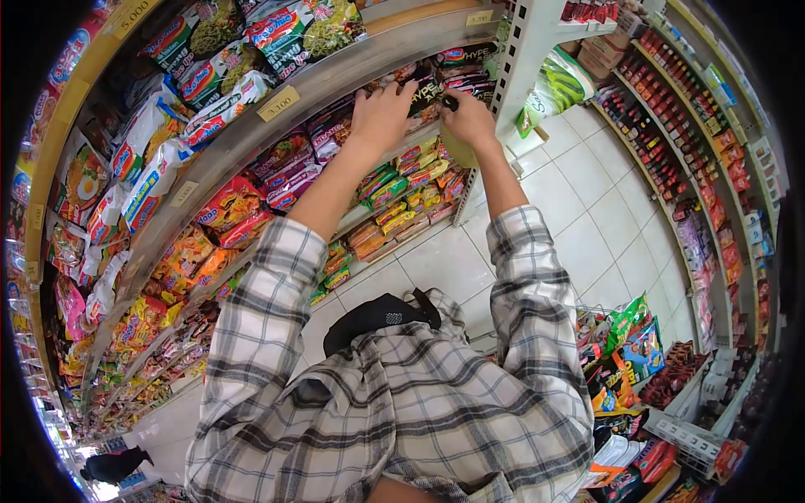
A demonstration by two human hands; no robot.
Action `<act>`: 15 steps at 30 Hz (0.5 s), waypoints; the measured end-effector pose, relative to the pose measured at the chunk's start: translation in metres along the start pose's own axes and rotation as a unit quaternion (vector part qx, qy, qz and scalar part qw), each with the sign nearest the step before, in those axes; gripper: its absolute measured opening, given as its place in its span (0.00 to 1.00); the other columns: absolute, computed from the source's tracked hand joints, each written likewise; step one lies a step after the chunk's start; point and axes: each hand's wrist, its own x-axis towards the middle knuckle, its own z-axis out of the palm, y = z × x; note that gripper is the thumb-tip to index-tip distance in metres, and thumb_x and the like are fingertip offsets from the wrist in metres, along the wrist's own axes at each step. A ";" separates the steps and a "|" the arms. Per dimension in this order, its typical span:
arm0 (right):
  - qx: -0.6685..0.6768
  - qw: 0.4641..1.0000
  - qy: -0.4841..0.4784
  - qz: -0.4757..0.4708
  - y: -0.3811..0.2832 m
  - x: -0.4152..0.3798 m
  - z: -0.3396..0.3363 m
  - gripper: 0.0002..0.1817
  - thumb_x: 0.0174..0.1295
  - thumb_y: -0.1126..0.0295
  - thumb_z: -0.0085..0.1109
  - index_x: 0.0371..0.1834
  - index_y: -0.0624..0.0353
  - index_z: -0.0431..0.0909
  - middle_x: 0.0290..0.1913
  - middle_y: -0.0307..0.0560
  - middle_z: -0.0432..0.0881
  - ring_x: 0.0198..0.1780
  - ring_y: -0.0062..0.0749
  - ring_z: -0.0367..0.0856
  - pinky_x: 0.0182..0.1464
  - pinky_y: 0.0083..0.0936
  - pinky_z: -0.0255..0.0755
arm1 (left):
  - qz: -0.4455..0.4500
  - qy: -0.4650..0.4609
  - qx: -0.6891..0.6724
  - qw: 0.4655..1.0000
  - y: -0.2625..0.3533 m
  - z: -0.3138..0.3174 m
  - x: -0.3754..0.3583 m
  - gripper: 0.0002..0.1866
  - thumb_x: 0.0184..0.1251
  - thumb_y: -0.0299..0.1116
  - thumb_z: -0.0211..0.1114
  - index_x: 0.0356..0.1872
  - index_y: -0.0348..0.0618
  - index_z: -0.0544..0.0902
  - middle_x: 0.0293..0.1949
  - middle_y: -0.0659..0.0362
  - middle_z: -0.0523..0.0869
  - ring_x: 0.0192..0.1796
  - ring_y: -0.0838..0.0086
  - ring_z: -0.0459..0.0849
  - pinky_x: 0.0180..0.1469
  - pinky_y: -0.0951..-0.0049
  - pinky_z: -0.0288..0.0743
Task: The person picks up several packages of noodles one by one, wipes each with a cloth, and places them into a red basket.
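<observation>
My left hand reaches onto the shelf with its fingers spread over dark instant noodle packs; whether it grips one I cannot see. Beside it, my right hand is closed around a yellowish-green, bottle-like thing with a dark top. Black noodle packs with "HYPE" lettering lie just behind both hands. Purple and dark noodle packs sit to the left of my left hand, on the same shelf level.
Noodle packs fill the upper shelf, above a price rail. A perforated upright post stands right of my right hand. A green-and-white bag hangs past it. Goods are piled at lower right. A dark-clothed person is at far lower left.
</observation>
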 end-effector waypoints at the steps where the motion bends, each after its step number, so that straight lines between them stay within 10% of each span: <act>1: 0.002 1.000 0.004 0.002 -0.002 0.002 0.002 0.25 0.57 0.52 0.63 0.59 0.41 0.76 0.46 0.58 0.83 0.48 0.54 0.82 0.51 0.45 0.75 | 0.001 -0.004 0.021 1.000 -0.006 0.009 0.007 0.31 0.54 0.36 0.71 0.59 0.50 0.69 0.50 0.53 0.81 0.52 0.57 0.81 0.53 0.50 0.72; 6: 0.053 0.994 0.089 0.030 -0.004 -0.008 0.007 0.29 0.56 0.54 0.64 0.61 0.50 0.73 0.44 0.60 0.84 0.48 0.56 0.82 0.51 0.46 0.75 | -0.027 -0.091 -0.043 0.995 -0.027 0.020 0.034 0.35 0.54 0.31 0.70 0.64 0.54 0.65 0.51 0.47 0.80 0.52 0.50 0.81 0.50 0.53 0.76; 10: 0.077 0.995 -0.061 0.011 -0.001 -0.053 0.000 0.43 0.50 0.56 0.68 0.70 0.55 0.61 0.49 0.66 0.81 0.53 0.55 0.80 0.57 0.39 0.72 | -0.039 -0.130 -0.065 0.989 -0.025 0.020 0.037 0.40 0.56 0.28 0.68 0.70 0.64 0.60 0.54 0.45 0.79 0.53 0.49 0.81 0.52 0.53 0.76; 15: 0.255 0.962 -0.095 -0.019 -0.022 -0.071 0.039 0.59 0.49 0.54 0.69 0.75 0.69 0.38 0.71 0.73 0.56 0.72 0.53 0.60 0.72 0.30 0.54 | 0.061 -0.038 0.022 0.997 -0.026 0.037 0.042 0.45 0.57 0.27 0.67 0.72 0.76 0.56 0.52 0.46 0.81 0.53 0.50 0.81 0.51 0.54 0.79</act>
